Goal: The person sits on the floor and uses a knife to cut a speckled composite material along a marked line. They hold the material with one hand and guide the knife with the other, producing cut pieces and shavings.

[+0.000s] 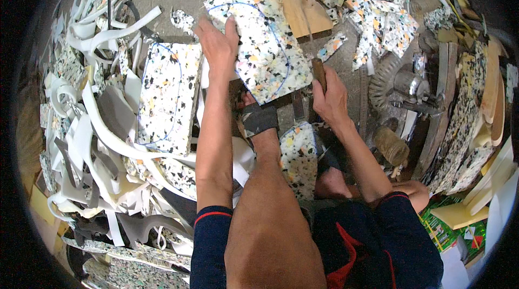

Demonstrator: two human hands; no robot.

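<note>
A speckled multicoloured foam slab [265,45] with a blue curved line drawn on it lies tilted in front of me. My left hand [218,43] is at its left edge, the thumb on the upper face and the fingers along the edge, gripping it. My right hand [331,97] is closed round the wooden handle of a knife [319,72], just right of the slab. The narrow blade points away from me, over a tan foam piece [306,16]. Under the slab's near corner is my foot in a dark strap [259,118].
Another marked foam slab [168,91] stands to the left, beside a heap of curved white foam offcuts [100,143]. Speckled scraps [378,24] lie at the far right. A ribbed round metal part [400,83] and stacked foam sheets [465,121] are on the right.
</note>
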